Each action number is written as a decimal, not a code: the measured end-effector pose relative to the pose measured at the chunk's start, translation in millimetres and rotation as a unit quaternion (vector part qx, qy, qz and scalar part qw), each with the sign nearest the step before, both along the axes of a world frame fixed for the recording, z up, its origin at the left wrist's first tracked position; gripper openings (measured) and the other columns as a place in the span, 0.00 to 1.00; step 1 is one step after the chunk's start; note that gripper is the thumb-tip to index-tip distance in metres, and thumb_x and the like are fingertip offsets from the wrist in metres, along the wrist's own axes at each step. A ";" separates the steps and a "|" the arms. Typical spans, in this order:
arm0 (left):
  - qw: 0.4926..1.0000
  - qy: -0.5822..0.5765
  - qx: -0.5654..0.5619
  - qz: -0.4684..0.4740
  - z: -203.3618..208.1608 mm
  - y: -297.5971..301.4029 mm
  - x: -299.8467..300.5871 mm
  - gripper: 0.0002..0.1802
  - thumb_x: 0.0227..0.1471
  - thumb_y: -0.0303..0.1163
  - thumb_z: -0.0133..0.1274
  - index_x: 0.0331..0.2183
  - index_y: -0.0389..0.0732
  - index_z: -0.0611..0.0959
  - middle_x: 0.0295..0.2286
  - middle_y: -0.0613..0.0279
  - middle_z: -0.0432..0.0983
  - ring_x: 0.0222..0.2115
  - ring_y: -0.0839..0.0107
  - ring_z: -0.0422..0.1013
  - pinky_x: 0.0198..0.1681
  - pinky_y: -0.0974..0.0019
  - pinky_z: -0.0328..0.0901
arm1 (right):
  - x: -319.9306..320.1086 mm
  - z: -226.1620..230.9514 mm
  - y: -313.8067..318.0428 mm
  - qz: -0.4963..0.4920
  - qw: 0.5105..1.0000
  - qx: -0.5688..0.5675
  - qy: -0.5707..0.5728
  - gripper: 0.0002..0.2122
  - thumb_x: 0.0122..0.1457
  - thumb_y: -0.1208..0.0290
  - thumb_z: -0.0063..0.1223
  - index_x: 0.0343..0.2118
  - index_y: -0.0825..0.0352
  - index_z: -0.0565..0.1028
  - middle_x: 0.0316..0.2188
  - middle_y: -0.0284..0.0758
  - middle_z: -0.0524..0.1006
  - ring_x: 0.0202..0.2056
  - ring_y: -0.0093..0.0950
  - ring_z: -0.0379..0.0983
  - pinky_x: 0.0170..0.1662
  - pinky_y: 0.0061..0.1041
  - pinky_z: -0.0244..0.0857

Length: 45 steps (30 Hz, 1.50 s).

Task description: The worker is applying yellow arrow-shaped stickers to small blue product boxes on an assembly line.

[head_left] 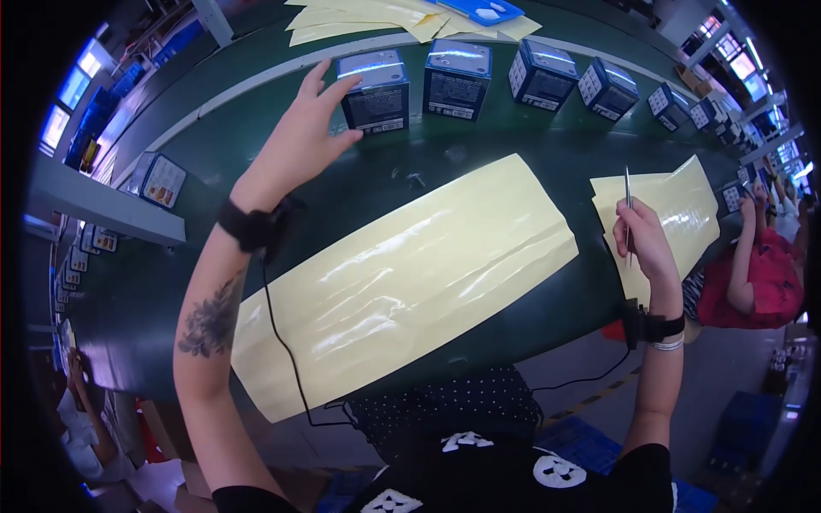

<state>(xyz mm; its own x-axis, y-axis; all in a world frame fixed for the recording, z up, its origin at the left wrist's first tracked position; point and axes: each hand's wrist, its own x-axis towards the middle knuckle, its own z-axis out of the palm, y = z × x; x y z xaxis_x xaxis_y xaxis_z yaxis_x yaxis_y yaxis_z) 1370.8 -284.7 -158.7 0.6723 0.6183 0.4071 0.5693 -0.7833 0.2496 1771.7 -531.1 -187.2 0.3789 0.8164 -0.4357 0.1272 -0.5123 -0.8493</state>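
My left hand (301, 141) is at the left side of a dark blue box (376, 104), its fingers spread and bent. The fingertips overlap the box's left edge; whether they touch it I cannot tell. In my right hand (647, 244) I hold slim metal tweezers (628, 184), pointing up and away, above a smaller stack of yellow sheets (691, 205). Between my hands a large glossy yellow sheet (402, 286) lies slantwise on the green conveyor belt (462, 141).
More blue boxes (457, 81) stand in a row curving off to the right. One box (158, 179) is at the left by a grey post (111, 209). Yellow sheets and a blue tray (483, 10) lie beyond the belt. A person in red (757, 278) sits at the right.
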 end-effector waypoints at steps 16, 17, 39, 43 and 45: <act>0.875 -0.045 -0.175 0.450 5.4 -276.0 -192.7 0.22 0.52 0.32 0.58 0.48 0.33 0.76 0.43 0.46 0.76 0.43 0.61 0.73 0.47 0.65 0.65 | -33.8 -6.1 -32.7 0.192 0.889 0.117 -0.399 0.23 0.61 0.71 0.48 0.59 0.65 0.63 0.59 0.41 0.64 0.62 0.38 0.57 0.63 0.33 0.48; 0.831 -0.090 -0.274 0.476 -2.3 -288.1 -195.8 0.17 0.53 0.32 0.57 0.42 0.32 0.79 0.36 0.50 0.78 0.36 0.66 0.74 0.41 0.68 0.66 | -51.2 -4.7 -38.2 0.212 0.889 0.102 -0.393 0.23 0.60 0.72 0.49 0.59 0.66 0.63 0.61 0.42 0.61 0.63 0.40 0.55 0.64 0.34 0.47; 0.697 -0.302 -0.418 0.498 -65.9 -310.9 -180.2 0.22 0.61 0.41 0.50 0.21 0.35 0.76 0.16 0.70 0.70 0.17 0.83 0.63 0.21 0.76 0.55 | -83.4 -11.8 -71.1 0.165 0.946 0.095 -0.262 0.17 0.51 0.82 0.57 0.46 0.71 0.72 0.57 0.45 0.67 0.54 0.34 0.67 0.56 0.29 0.61; 0.696 -0.280 -0.453 0.481 -55.0 -309.3 -193.7 0.19 0.61 0.37 0.50 0.27 0.29 0.79 0.22 0.69 0.74 0.24 0.85 0.65 0.27 0.79 0.58 | -76.3 -17.1 -75.9 -0.025 0.987 0.153 -0.041 0.20 0.50 0.86 0.56 0.48 0.71 0.70 0.52 0.44 0.71 0.50 0.26 0.70 0.49 0.23 0.66; 0.728 -0.265 -0.421 0.471 -51.9 -310.4 -200.6 0.18 0.61 0.37 0.49 0.31 0.29 0.80 0.24 0.67 0.76 0.25 0.85 0.66 0.28 0.79 0.59 | -70.1 -21.9 -76.2 -0.095 0.979 0.174 0.045 0.22 0.49 0.88 0.55 0.49 0.71 0.69 0.49 0.43 0.73 0.48 0.23 0.71 0.47 0.22 0.67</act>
<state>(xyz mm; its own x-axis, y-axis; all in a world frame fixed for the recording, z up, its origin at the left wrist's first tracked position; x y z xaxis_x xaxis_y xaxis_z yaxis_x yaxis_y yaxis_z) 1170.2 -595.0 -210.5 -0.3250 0.8843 -0.3352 0.4036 0.4503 0.7964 1701.6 -607.4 -209.1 0.5107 0.8401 -0.1825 -0.0265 -0.1968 -0.9801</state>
